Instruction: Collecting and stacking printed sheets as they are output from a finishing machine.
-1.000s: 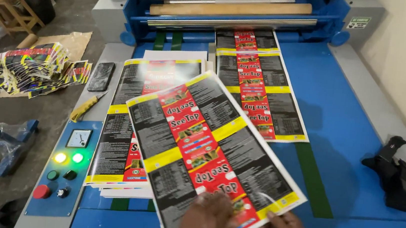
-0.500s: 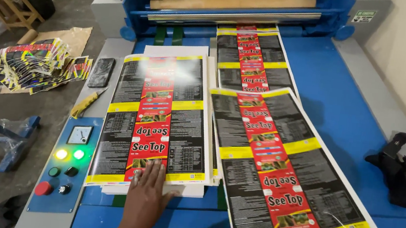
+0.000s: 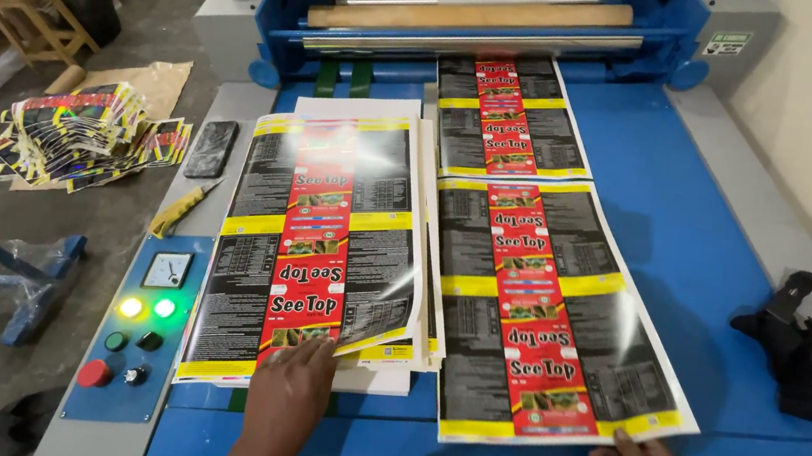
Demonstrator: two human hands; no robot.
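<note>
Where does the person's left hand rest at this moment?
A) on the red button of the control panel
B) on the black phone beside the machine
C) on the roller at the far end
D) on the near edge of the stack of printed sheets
D: the left hand lies flat on the near edge of the stack of printed sheets, apart from the control panel.

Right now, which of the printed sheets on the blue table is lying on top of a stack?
The printed sheet under the left hand, at the table's left. It tops a pile of sheets, edges showing beneath; the two others lie single on the blue table.
</note>
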